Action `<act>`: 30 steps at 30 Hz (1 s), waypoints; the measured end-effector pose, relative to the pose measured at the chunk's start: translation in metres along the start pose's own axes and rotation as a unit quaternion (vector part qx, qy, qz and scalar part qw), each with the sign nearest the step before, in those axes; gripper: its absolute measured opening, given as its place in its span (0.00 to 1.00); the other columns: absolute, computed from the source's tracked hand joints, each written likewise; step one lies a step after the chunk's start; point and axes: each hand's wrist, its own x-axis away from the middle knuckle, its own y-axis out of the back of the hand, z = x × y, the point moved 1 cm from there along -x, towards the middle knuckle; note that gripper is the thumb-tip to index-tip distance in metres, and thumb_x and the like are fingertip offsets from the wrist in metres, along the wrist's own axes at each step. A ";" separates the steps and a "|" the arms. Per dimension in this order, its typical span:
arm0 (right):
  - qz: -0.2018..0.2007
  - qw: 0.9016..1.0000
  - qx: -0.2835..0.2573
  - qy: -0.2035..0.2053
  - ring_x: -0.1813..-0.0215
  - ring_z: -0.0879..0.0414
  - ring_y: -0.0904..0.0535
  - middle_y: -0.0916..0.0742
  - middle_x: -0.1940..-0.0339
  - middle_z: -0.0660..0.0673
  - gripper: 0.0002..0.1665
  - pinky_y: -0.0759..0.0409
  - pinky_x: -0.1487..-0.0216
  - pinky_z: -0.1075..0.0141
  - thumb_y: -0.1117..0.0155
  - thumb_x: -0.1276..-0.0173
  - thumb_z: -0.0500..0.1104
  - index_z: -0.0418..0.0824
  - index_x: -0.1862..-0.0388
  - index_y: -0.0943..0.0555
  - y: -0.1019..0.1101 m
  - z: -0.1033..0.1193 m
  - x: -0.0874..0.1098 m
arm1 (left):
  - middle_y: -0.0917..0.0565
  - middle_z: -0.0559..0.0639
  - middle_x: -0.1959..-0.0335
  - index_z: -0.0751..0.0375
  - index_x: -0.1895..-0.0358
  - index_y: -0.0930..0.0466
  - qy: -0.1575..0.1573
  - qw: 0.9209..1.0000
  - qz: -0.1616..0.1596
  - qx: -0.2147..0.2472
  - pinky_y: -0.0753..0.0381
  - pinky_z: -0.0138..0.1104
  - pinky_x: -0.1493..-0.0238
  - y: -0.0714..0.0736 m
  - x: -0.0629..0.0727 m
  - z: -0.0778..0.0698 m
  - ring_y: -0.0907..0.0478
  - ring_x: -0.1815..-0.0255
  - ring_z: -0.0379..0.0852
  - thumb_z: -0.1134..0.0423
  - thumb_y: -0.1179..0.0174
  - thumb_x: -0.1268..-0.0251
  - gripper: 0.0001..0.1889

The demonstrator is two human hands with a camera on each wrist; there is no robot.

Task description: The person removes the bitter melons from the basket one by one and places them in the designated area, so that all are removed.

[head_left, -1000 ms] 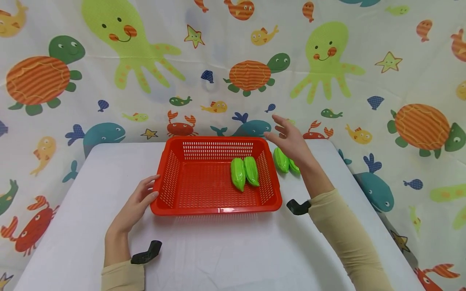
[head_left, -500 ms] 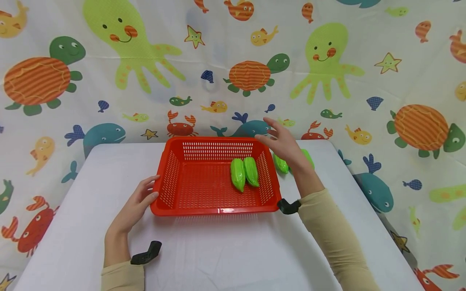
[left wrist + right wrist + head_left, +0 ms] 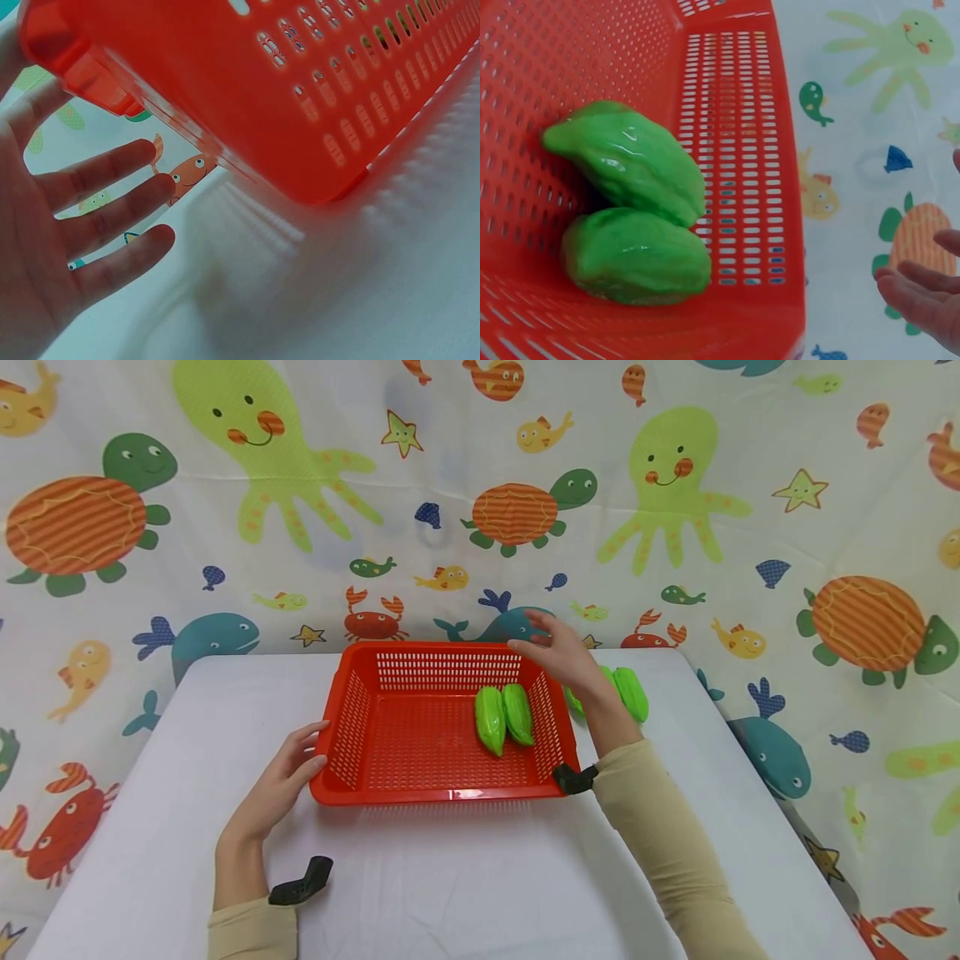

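Observation:
A red plastic basket (image 3: 427,796) with slotted walls stands on the white-covered table. Two glossy green, ribbed, pointed fruit-like pieces (image 3: 504,718) lie side by side in its right half; the right wrist view shows their shiny, lumpy skin. At the basket's left rim, my left hand (image 3: 279,777) touches with its thumb and fingertips. In the left wrist view, several fingers (image 3: 120,225) extend loosely beside the basket wall rather than curling round it. My right hand (image 3: 564,653) hovers over the back right corner, its fingers loosely spread and holding nothing.
More of the green pieces (image 3: 630,693) lie on the table right of the basket, partly hidden by my right forearm. Behind the table hangs a white curtain (image 3: 465,435) printed with sea animals. Black camera mounts (image 3: 302,883) sit on both wrists.
My right hand has moved left, from above the green pieces on the table to the basket's back right corner. More of those pieces now show. My left hand and the basket have stayed put.

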 end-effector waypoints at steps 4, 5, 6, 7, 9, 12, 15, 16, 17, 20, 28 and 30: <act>0.002 1.000 0.001 -0.004 0.27 0.45 0.36 0.36 0.24 0.43 0.44 0.33 0.32 0.48 0.34 0.33 0.57 0.51 0.23 0.40 -0.002 -0.002 -0.004 | 0.39 0.62 0.30 0.46 0.23 0.49 -0.001 1.000 0.001 0.002 0.31 0.62 0.41 0.000 0.001 -0.001 0.39 0.32 0.62 0.52 0.50 0.24 0.31; 0.004 1.000 0.002 -0.006 0.27 0.45 0.37 0.37 0.23 0.43 0.44 0.33 0.32 0.48 0.34 0.33 0.57 0.51 0.23 0.40 -0.003 -0.002 -0.005 | 0.39 0.62 0.30 0.46 0.23 0.49 0.000 1.000 0.001 0.001 0.31 0.62 0.41 0.000 0.001 -0.001 0.39 0.32 0.62 0.52 0.50 0.24 0.31; 0.005 1.000 0.002 -0.009 0.27 0.45 0.37 0.36 0.24 0.43 0.44 0.33 0.32 0.48 0.34 0.33 0.57 0.51 0.23 0.40 -0.004 -0.003 -0.006 | 0.39 0.61 0.30 0.46 0.23 0.49 0.001 1.000 0.001 0.001 0.31 0.61 0.41 0.000 0.001 -0.001 0.39 0.31 0.62 0.51 0.50 0.25 0.31; 0.008 1.000 0.003 -0.012 0.27 0.44 0.37 0.36 0.23 0.43 0.44 0.34 0.32 0.48 0.34 0.33 0.57 0.51 0.23 0.40 -0.004 -0.003 -0.006 | 0.39 0.61 0.30 0.46 0.23 0.49 0.002 1.000 0.002 0.002 0.31 0.61 0.41 0.000 0.001 -0.001 0.39 0.31 0.62 0.51 0.50 0.25 0.31; 0.012 1.000 0.007 -0.018 0.27 0.45 0.37 0.36 0.23 0.45 0.44 0.34 0.32 0.48 0.35 0.33 0.57 0.51 0.23 0.41 -0.006 -0.004 -0.008 | 0.39 0.62 0.30 0.46 0.23 0.49 0.003 1.000 0.002 0.003 0.31 0.61 0.41 0.000 0.001 -0.001 0.40 0.31 0.62 0.51 0.50 0.25 0.31; 0.020 0.999 0.019 -0.025 0.27 0.46 0.37 0.36 0.23 0.48 0.44 0.33 0.32 0.48 0.35 0.33 0.57 0.50 0.23 0.41 -0.008 -0.005 -0.010 | 0.39 0.62 0.30 0.46 0.23 0.49 0.000 1.000 0.002 0.003 0.30 0.62 0.41 0.000 0.001 -0.002 0.40 0.32 0.63 0.52 0.50 0.25 0.31; 0.027 0.999 0.030 -0.026 0.27 0.47 0.37 0.37 0.23 0.49 0.44 0.33 0.32 0.49 0.36 0.32 0.57 0.50 0.23 0.41 -0.010 -0.004 -0.013 | 0.39 0.62 0.30 0.46 0.23 0.49 -0.001 1.000 0.001 0.001 0.30 0.61 0.41 0.000 0.001 -0.002 0.39 0.32 0.63 0.52 0.50 0.25 0.31; 0.030 0.999 0.033 -0.025 0.27 0.46 0.37 0.36 0.23 0.48 0.44 0.33 0.33 0.49 0.36 0.32 0.57 0.49 0.23 0.41 -0.011 -0.004 -0.014 | 0.39 0.62 0.30 0.46 0.23 0.49 -0.001 1.000 0.001 0.000 0.30 0.61 0.42 0.000 0.001 -0.002 0.39 0.32 0.63 0.52 0.50 0.25 0.31; 0.034 0.998 0.035 -0.026 0.27 0.46 0.37 0.36 0.23 0.47 0.44 0.33 0.33 0.49 0.36 0.32 0.57 0.49 0.22 0.42 -0.012 -0.003 -0.015 | 0.39 0.62 0.30 0.46 0.23 0.49 -0.002 1.000 0.000 -0.001 0.30 0.61 0.42 0.000 0.001 -0.002 0.39 0.32 0.63 0.52 0.50 0.25 0.31; 0.048 0.997 0.051 -0.032 0.27 0.45 0.36 0.34 0.25 0.44 0.43 0.33 0.33 0.48 0.36 0.32 0.56 0.48 0.23 0.41 -0.015 -0.005 -0.019 | 0.39 0.62 0.30 0.46 0.23 0.49 -0.002 1.000 0.001 -0.003 0.29 0.60 0.42 0.001 0.001 -0.001 0.39 0.32 0.63 0.52 0.50 0.25 0.31; 0.114 0.986 0.111 -0.044 0.30 0.43 0.34 0.28 0.30 0.38 0.40 0.32 0.34 0.47 0.37 0.31 0.55 0.46 0.25 0.37 -0.022 -0.014 -0.028 | 0.38 0.62 0.31 0.44 0.23 0.48 0.006 1.000 -0.005 -0.004 0.29 0.60 0.42 0.000 0.000 0.002 0.38 0.32 0.62 0.50 0.49 0.25 0.32; 0.130 0.983 0.118 -0.048 0.31 0.43 0.33 0.28 0.31 0.38 0.39 0.31 0.35 0.48 0.37 0.31 0.55 0.45 0.25 0.36 -0.024 -0.016 -0.029 | 0.38 0.62 0.31 0.44 0.23 0.49 0.006 1.000 -0.005 -0.002 0.30 0.61 0.42 0.000 -0.001 0.002 0.39 0.32 0.62 0.50 0.49 0.25 0.32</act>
